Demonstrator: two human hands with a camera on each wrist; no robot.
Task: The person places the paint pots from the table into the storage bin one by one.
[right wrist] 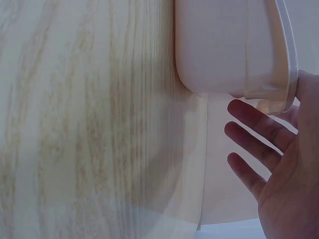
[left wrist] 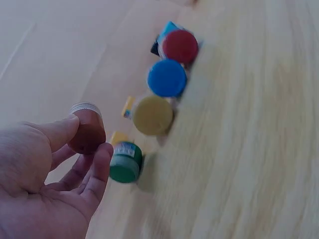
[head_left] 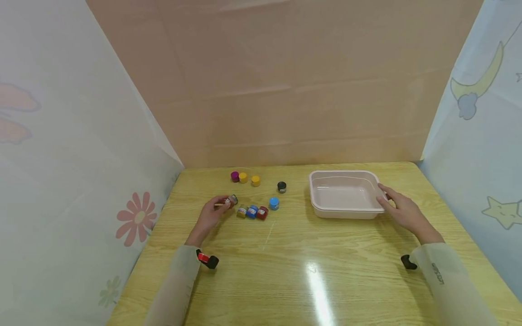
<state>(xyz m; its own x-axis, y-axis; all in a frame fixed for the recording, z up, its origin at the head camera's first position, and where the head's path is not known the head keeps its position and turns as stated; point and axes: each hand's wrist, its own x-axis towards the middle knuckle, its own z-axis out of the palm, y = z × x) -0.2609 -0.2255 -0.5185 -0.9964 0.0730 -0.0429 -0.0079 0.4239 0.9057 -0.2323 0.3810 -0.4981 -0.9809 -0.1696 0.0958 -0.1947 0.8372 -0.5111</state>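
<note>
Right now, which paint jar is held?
The brown paint jar, pinched in the left hand; the others, including the dark red jar beside the dark blue jar, are in neither hand.

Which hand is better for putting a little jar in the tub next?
Probably left: the left hand pinches a brown jar, while the right hand is at the tub's rim.

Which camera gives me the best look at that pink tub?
The head view: it shows the pink tub nearly whole, rim and inside, with the right hand covering a little of one end. The right wrist view shows only part of it, close up. The left wrist view doesn't show it.
</note>
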